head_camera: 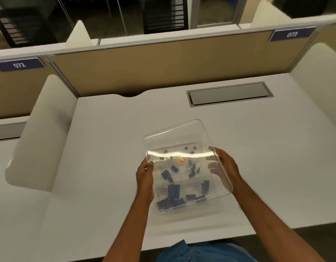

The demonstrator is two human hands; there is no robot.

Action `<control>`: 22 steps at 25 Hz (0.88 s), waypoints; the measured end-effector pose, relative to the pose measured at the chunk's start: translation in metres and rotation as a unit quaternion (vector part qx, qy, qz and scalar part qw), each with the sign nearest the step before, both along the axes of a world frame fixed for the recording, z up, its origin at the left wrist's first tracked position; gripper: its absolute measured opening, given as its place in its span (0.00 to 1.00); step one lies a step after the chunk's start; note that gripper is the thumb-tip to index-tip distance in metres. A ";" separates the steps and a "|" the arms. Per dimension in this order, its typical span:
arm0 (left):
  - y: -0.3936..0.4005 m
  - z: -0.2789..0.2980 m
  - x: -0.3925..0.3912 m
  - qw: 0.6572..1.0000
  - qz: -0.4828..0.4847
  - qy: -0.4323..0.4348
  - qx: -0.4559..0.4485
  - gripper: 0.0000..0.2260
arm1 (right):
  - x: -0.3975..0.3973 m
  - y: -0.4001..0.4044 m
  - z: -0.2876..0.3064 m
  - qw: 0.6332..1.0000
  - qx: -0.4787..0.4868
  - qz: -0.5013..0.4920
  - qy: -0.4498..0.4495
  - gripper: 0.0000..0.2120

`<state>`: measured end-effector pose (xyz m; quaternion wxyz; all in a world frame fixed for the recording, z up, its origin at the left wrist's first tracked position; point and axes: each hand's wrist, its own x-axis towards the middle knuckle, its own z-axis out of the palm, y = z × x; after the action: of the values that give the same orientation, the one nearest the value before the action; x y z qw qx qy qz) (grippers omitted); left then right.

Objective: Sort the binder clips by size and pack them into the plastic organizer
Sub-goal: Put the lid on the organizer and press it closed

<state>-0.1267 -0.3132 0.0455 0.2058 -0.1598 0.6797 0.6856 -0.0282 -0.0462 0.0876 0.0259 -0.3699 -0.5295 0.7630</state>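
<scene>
Left hand [144, 175] clamped on the left edge of a clear plastic lid [182, 146], thumb on top at the rim, remaining fingers tucked beneath and out of sight. Right hand [223, 164] clamped on the right edge, fingers [212, 165] spread under the clear sheet and visible through it, thumb side along the outer rim. Lid held tilted, far edge raised toward the partition, near edge low over the plastic organizer [184, 208], with a bright streak of glare across the middle and a small orange sticker [182, 159] near the centre. Beneath and seen through it, dark blue binder clips [173, 190] grouped in compartments: the smallest in the far cells, middling ones in the middle row, the largest with wire handles in the near row. Exact cell borders hard to trace through the plastic; whether near lid edge and organizer touch, cannot tell. Organizer resting on the white desk [110, 148], toward the near edge, roughly centred before the person. Further out, a grey cable hatch [229, 94] set into the desk at far right, well apart from the organizer. Behind it, a tan partition [163, 59] carrying blue number plates, 072 [19, 64] at left and 073 [292, 34] at right. White side dividers [42, 133] on both flanks. Blue clothing [201, 252] at bottom edge.
</scene>
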 end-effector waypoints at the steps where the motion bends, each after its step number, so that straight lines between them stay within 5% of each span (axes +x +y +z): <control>1: 0.001 0.002 0.000 1.000 0.013 0.001 0.000 0.12 | 0.002 0.000 0.004 1.000 -0.002 0.007 -0.006 0.13; 11: 0.003 -0.004 -0.002 0.997 0.004 0.046 -0.058 0.13 | 0.020 -0.025 -0.048 0.951 0.307 0.021 -0.032 0.12; 16: 0.005 -0.012 0.000 0.998 -0.022 0.023 -0.062 0.08 | 0.024 -0.028 -0.074 0.946 0.320 0.008 -0.042 0.17; 22: 0.008 -0.023 -0.002 0.989 -0.020 0.025 -0.142 0.15 | 0.023 -0.026 -0.083 0.937 0.343 0.052 -0.041 0.18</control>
<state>-0.1286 -0.3048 0.0226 0.1779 -0.1565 0.7780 0.5818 -0.0051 -0.0726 0.0051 0.0898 -0.3417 -0.7781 0.5193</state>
